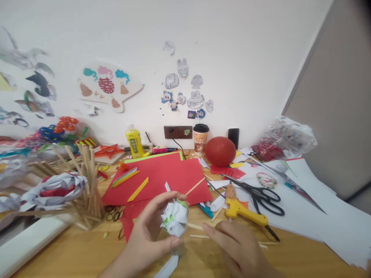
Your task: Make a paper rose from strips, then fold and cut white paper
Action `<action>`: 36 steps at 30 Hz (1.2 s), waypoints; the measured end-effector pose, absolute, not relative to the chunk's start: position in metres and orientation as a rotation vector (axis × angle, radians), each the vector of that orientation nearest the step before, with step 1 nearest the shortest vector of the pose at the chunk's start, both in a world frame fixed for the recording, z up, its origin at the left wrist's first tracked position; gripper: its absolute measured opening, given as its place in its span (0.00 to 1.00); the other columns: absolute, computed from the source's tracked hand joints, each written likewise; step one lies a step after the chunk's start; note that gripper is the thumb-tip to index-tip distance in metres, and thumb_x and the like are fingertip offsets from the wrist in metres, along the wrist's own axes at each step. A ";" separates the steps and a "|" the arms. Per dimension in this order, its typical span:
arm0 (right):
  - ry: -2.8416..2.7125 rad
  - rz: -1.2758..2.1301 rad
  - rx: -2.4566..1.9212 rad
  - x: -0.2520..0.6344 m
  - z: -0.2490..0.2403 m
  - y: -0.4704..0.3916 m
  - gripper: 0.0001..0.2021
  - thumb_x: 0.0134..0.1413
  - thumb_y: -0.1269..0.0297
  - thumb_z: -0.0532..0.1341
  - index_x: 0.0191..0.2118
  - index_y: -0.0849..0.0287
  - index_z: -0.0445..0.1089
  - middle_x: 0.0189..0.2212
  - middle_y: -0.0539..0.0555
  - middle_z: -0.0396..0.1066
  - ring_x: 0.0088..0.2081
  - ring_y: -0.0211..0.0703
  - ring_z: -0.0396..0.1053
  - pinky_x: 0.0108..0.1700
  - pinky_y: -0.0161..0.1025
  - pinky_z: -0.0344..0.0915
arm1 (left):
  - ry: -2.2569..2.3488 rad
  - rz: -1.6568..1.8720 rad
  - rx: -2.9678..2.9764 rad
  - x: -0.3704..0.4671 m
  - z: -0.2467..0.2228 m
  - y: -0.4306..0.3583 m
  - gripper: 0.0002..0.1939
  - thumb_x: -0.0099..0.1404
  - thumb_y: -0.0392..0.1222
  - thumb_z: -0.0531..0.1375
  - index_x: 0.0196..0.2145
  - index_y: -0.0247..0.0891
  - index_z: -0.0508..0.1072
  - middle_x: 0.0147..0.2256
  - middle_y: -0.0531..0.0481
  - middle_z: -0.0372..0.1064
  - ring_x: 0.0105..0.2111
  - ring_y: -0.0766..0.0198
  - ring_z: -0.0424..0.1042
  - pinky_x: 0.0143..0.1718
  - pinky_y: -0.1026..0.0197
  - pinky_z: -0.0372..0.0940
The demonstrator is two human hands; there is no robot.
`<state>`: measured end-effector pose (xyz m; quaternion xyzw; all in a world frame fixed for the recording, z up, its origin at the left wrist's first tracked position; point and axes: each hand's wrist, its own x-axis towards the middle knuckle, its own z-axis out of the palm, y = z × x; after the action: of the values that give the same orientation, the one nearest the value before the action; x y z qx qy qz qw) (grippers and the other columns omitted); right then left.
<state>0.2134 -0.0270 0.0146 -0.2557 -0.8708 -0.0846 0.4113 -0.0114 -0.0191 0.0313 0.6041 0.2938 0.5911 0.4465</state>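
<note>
My left hand [152, 220] curls its fingers and thumb around a crumpled white and green paper ball [174, 217]. A thin wooden stick [194, 226] extends from the ball's right side, and my right hand [237, 243] pinches its far end between thumb and fingers. Another thin stick [199, 236] lies on the table just below. A folded white paper strip [168, 267] shows beneath my left hand. Red paper sheets [174, 173] lie behind both hands.
A yellow glue gun [246, 213] and black scissors [261, 195] lie to the right. Behind are a red balloon [220, 151], a cup [200, 141] and a yellow bottle [135, 143]. Wooden sticks [91, 181] stand in a container at left, and white paper sheets [313, 216] spread at right.
</note>
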 end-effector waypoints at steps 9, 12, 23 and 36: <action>-2.250 -0.173 -0.671 0.212 0.011 -0.027 0.18 0.64 0.69 0.43 0.52 0.64 0.64 0.20 0.51 0.67 0.21 0.37 0.63 0.22 0.33 0.55 | 0.729 1.495 1.491 -0.009 0.032 -0.018 0.25 0.49 0.34 0.67 0.45 0.45 0.71 0.43 0.46 0.72 0.42 0.58 0.71 0.41 0.63 0.66; -2.260 -0.163 -0.678 0.212 0.012 -0.027 0.18 0.64 0.70 0.44 0.54 0.63 0.62 0.21 0.51 0.67 0.22 0.37 0.64 0.22 0.33 0.55 | 0.750 1.522 1.460 -0.007 0.033 -0.018 0.24 0.47 0.34 0.67 0.44 0.42 0.71 0.41 0.43 0.72 0.41 0.56 0.71 0.39 0.62 0.67; -2.258 -0.037 -0.632 0.213 0.011 -0.027 0.19 0.64 0.69 0.42 0.56 0.64 0.59 0.22 0.52 0.68 0.23 0.37 0.65 0.24 0.33 0.59 | 0.781 1.493 1.216 -0.002 0.033 -0.017 0.31 0.39 0.43 0.72 0.43 0.43 0.71 0.39 0.45 0.73 0.40 0.54 0.72 0.39 0.59 0.65; -2.289 -0.095 -0.612 0.219 0.015 -0.026 0.18 0.63 0.71 0.44 0.55 0.63 0.60 0.22 0.51 0.67 0.22 0.37 0.64 0.23 0.33 0.56 | 0.729 1.082 1.153 -0.015 0.026 -0.005 0.36 0.31 0.47 0.73 0.41 0.39 0.71 0.29 0.49 0.72 0.28 0.61 0.71 0.29 0.62 0.65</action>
<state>0.2192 -0.0263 0.0151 -0.2392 -0.8946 -0.0372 0.3756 -0.0153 -0.0049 0.0256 0.5064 0.3200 0.4751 0.6446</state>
